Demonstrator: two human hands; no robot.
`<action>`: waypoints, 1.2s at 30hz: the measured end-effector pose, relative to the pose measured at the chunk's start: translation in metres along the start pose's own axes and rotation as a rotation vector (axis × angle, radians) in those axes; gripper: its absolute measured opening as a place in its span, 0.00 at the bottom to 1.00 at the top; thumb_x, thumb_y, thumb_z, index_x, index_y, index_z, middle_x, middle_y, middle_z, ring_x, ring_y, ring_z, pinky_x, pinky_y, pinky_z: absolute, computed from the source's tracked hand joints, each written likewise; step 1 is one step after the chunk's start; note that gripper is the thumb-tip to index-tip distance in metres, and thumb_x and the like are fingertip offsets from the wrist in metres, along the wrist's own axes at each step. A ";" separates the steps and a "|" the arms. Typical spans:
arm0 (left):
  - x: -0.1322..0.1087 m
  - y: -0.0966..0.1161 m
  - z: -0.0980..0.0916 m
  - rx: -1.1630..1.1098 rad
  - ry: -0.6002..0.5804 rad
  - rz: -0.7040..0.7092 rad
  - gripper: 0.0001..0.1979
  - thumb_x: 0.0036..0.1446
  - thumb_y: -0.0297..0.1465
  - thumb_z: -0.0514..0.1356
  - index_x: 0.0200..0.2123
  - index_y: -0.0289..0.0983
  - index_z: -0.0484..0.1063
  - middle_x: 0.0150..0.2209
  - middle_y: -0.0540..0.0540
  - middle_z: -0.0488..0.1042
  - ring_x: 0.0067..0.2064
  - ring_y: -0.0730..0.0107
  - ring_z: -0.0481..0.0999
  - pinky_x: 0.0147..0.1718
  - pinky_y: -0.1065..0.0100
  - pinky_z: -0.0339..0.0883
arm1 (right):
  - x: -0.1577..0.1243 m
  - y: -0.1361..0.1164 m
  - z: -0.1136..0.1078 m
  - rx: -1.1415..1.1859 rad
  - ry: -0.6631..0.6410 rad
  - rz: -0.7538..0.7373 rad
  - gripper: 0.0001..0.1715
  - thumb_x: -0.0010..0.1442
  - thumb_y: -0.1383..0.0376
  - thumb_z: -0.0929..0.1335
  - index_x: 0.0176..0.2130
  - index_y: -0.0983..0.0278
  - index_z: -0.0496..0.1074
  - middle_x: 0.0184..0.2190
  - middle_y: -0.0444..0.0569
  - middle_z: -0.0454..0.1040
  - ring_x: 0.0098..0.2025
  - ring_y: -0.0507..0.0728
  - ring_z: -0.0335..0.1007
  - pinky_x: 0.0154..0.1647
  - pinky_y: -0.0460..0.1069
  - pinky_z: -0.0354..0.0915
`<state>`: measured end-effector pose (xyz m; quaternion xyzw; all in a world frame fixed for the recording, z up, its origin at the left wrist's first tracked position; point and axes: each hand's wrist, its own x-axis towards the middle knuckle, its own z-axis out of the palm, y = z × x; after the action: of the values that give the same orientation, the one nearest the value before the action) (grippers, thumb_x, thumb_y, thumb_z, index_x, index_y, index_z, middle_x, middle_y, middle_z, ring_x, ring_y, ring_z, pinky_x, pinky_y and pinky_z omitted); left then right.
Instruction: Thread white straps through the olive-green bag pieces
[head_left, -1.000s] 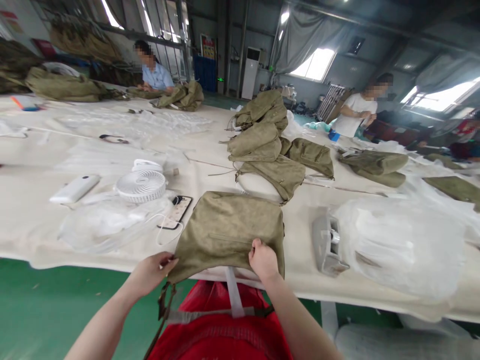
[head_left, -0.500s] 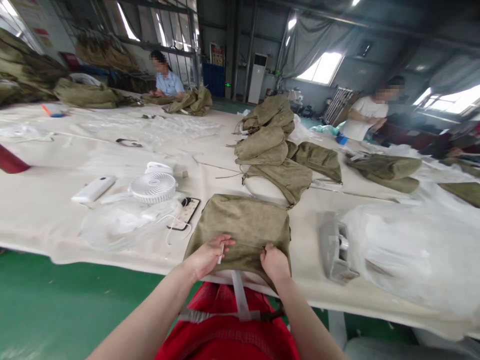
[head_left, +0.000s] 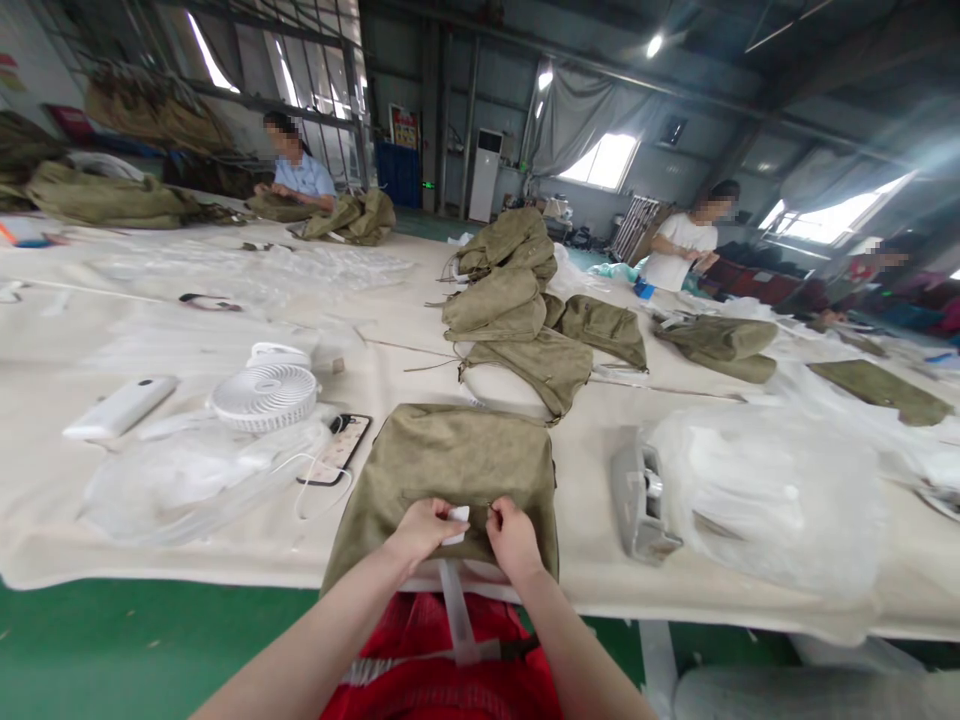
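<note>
An olive-green bag (head_left: 465,450) lies at the table's near edge, in front of my body. My left hand (head_left: 426,530) is closed on a small white piece (head_left: 457,524), over the lower part of the bag. To its right, my right hand (head_left: 514,538) pinches at the bag near a small dark detail, perhaps a zipper pull; what its fingertips hold is too small to make out. A translucent strip (head_left: 457,615) hangs below the bag against red clothing.
Left of the bag are a phone (head_left: 339,450), a white fan (head_left: 266,395), a white device (head_left: 121,407) and clear plastic. More olive bags (head_left: 499,300) lie ahead. A grey dispenser (head_left: 646,495) and plastic bags (head_left: 780,490) are at right. Two people work farther back.
The view has shifted, so table items sit farther left. My hands have come closer together, and the white piece in my left hand now shows its flat side.
</note>
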<state>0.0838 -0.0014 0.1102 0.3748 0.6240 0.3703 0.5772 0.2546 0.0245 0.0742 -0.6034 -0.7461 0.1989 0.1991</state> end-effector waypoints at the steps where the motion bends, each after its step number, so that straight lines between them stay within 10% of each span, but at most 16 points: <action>1: 0.001 0.001 0.003 0.030 0.004 -0.012 0.17 0.30 0.38 0.70 0.24 0.35 0.71 0.19 0.53 0.70 0.26 0.70 0.70 0.26 0.71 0.61 | 0.000 0.001 0.001 0.078 0.021 0.015 0.09 0.59 0.70 0.61 0.34 0.64 0.71 0.28 0.47 0.76 0.32 0.54 0.73 0.33 0.45 0.62; 11: 0.014 0.013 0.026 0.258 -0.159 -0.105 0.10 0.42 0.35 0.62 0.26 0.35 0.73 0.24 0.49 0.73 0.29 0.70 0.71 0.26 0.72 0.65 | -0.007 0.015 0.015 0.616 0.130 0.217 0.12 0.56 0.60 0.65 0.36 0.64 0.74 0.29 0.47 0.77 0.31 0.54 0.74 0.33 0.47 0.69; 22: 0.028 -0.002 0.038 0.367 -0.026 -0.073 0.04 0.45 0.31 0.59 0.25 0.36 0.72 0.20 0.49 0.73 0.24 0.70 0.73 0.23 0.73 0.63 | -0.013 0.012 0.018 0.574 0.284 0.114 0.10 0.55 0.63 0.66 0.35 0.64 0.75 0.33 0.49 0.78 0.35 0.55 0.73 0.41 0.48 0.68; 36: 0.032 -0.018 0.045 0.302 0.000 0.093 0.10 0.48 0.23 0.54 0.29 0.37 0.74 0.24 0.51 0.73 0.28 0.72 0.71 0.28 0.74 0.61 | -0.018 -0.002 0.002 0.427 0.164 0.002 0.15 0.55 0.71 0.64 0.39 0.61 0.76 0.37 0.48 0.77 0.39 0.54 0.72 0.43 0.47 0.68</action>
<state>0.1259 0.0210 0.0776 0.4857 0.6545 0.2986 0.4965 0.2551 0.0068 0.0729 -0.5625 -0.6676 0.3028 0.3823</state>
